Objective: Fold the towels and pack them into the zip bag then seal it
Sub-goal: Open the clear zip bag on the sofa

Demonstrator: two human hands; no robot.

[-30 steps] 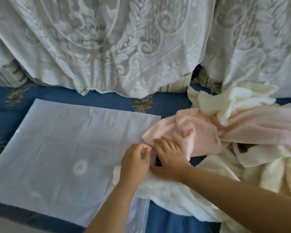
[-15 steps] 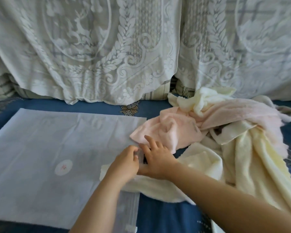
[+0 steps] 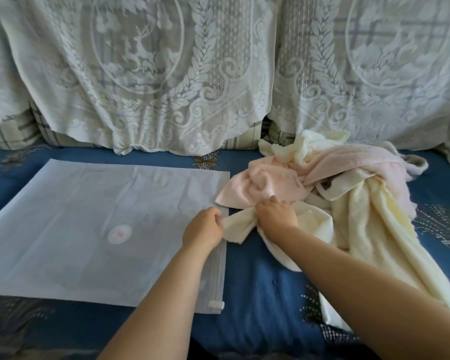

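A large frosted zip bag lies flat on the blue cover at the left, its zip edge and white slider facing right. A heap of towels sits at the right: a pink towel on top and cream towels spreading toward me. My left hand pinches the end of a cream towel at the bag's zip edge. My right hand grips the same towel a little to the right, just below the pink towel.
The blue patterned cover spreads under everything. White lace drapes hang over cushions along the back. A grey cloth corner pokes out at the far right of the heap.
The view has tilted up and pulled back. Both hands have closed on the cream towel's end and drawn it off the bag's edge, bunching it between them.
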